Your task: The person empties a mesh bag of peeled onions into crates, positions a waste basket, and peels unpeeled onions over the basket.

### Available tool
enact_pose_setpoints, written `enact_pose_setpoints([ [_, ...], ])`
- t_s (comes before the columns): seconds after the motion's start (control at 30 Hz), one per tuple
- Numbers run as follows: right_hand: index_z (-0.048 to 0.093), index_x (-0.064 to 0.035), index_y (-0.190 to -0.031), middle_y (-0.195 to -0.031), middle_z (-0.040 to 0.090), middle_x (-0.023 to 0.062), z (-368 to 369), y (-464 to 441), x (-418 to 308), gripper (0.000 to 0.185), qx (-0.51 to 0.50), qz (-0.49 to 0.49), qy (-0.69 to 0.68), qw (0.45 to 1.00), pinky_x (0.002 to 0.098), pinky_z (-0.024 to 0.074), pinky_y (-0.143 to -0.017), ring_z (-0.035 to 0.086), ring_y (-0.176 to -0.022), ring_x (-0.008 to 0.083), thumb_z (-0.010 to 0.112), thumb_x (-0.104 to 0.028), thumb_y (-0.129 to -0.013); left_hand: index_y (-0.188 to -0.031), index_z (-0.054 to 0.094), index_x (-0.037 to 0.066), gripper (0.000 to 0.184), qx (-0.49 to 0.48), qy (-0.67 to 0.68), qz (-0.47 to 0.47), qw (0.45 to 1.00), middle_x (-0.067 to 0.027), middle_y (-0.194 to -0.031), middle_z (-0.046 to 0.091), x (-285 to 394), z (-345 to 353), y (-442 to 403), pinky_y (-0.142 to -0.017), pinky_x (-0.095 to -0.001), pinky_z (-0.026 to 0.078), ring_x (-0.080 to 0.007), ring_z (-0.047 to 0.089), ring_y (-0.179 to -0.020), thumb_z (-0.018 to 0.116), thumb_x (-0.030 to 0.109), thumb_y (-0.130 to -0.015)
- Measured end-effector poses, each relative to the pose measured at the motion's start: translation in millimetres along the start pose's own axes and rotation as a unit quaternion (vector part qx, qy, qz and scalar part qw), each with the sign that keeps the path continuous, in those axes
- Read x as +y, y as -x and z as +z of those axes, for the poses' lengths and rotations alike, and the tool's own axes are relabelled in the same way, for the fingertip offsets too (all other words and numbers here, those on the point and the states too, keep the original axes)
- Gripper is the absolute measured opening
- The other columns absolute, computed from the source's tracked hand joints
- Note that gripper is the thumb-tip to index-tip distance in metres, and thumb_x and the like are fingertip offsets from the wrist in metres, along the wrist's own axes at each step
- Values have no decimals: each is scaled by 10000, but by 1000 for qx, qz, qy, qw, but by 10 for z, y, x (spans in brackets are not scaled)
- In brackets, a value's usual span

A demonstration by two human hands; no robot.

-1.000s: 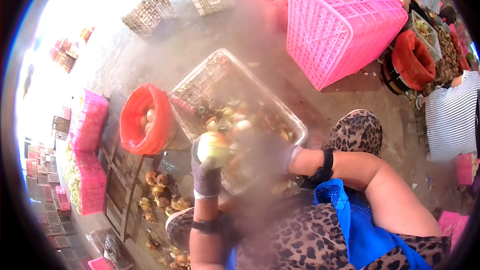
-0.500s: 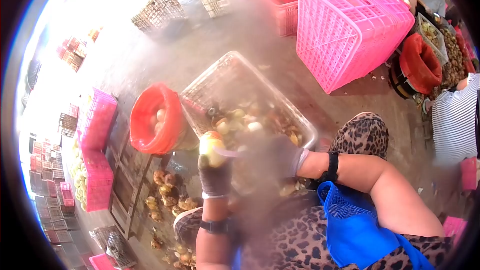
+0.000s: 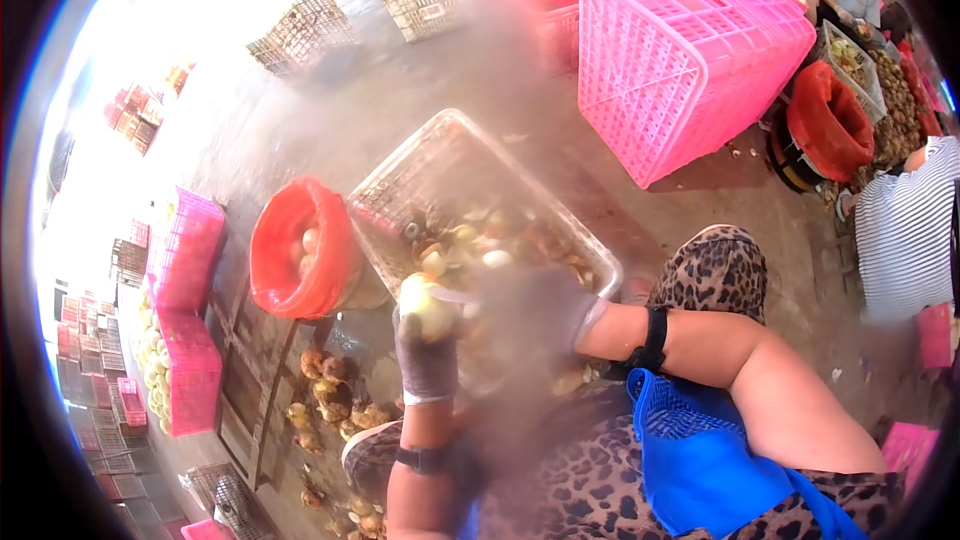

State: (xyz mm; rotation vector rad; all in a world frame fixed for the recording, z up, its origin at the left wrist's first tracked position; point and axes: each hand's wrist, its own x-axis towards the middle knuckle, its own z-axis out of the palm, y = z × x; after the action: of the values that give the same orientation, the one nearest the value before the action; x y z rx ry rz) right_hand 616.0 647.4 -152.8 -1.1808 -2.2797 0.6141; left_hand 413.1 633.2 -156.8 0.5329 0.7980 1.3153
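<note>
A pale, partly peeled onion sits upright in my left hand, whose gloved fingers wrap round it from below. My right hand, also gloved, is closed and blurred by a smear on the view. From it a thin pale knife blade reaches to the onion's right side; the handle is hidden in the glove. Just beyond both hands lies a dirty white plastic basket holding peelings and a few onions. To its left stands a bucket lined with a red bag, with peeled onions inside.
Unpeeled onions lie on the floor by my left leg. A large pink crate stands ahead right, and more pink crates stand left. Another red-lined bucket and a person in a striped top are at the right.
The onion in my left hand shows less yellow-brown skin and more white. The blade remains against its side. The whole view has shifted slightly, and both hands stay close together.
</note>
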Motion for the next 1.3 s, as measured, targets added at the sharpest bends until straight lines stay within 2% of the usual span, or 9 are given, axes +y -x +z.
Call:
enact_pose_setpoints([
  [0.1,613,-65,-1117,-680,605,74,213,-13,163,258,-48,37,-160,985,364,458,-565,582,-613,188,537,-275,-988,-1231,555,63,636,-5,40,-29,999,-78,-996,663,-27,-42,18,-633,-307,534,-210,664,-807,720,521,-822],
  [0.3,667,-54,-1023,-657,585,50,667,-60,572,295,-107,199,-516,826,328,450,-558,556,-603,137,541,-320,-1011,-1224,553,51,674,-15,68,-70,995,-89,-996,667,-85,-107,-40,-611,-296,539,-216,668,-801,718,557,-809],
  [0.5,489,-61,-1401,-746,640,189,242,-51,245,480,10,-56,-252,966,396,494,-635,626,-651,279,562,-302,-993,-1230,546,74,693,4,47,-97,994,-86,-989,656,3,-9,43,-582,-296,520,-213,653,-788,729,573,-784],
  [0.6,346,-97,-1516,-832,663,238,-61,-24,102,599,6,-93,-71,993,418,509,-694,659,-712,325,559,-293,-991,-1239,529,88,711,-52,-29,-91,994,-81,-997,641,-65,1,83,-570,-288,506,-201,632,-760,747,563,-758],
  [0.93,467,-102,-1455,-963,719,180,35,-144,405,470,34,-24,-133,990,352,539,-790,709,-855,247,506,-295,-1028,-1285,466,78,820,-99,-116,-39,988,-120,-1095,592,-22,150,193,-545,-295,474,-209,595,-743,783,551,-695],
  [1.03,510,-79,-1421,-986,734,131,-24,-152,430,449,23,88,-312,946,314,553,-765,704,-848,186,518,-298,-1030,-1286,483,60,839,-117,-47,-68,990,-120,-1102,596,-64,49,216,-557,-297,466,-218,586,-759,775,566,-684],
  [1.17,527,-110,-1414,-911,737,108,-165,-217,258,448,73,129,-438,887,320,553,-715,690,-762,172,538,-320,-1018,-1362,461,86,833,-70,-180,-42,980,-113,-1161,588,-76,75,110,-645,-319,521,-244,635,-899,782,498,-714],
  [1.23,541,-156,-1408,-872,732,103,-229,-207,170,439,114,108,-378,912,317,547,-686,671,-708,163,549,-343,-1010,-1370,456,104,799,-72,-111,-70,989,-110,-1182,582,-75,175,84,-675,-334,546,-261,650,-966,790,444,-728],
  [1.3,559,-213,-1394,-860,724,108,-253,-125,61,423,134,48,-150,978,308,538,-665,647,-666,156,557,-370,-1001,-1360,460,107,778,-74,-40,-94,992,-109,-1186,581,-98,221,105,-680,-341,557,-267,651,-989,798,413,-729],
])
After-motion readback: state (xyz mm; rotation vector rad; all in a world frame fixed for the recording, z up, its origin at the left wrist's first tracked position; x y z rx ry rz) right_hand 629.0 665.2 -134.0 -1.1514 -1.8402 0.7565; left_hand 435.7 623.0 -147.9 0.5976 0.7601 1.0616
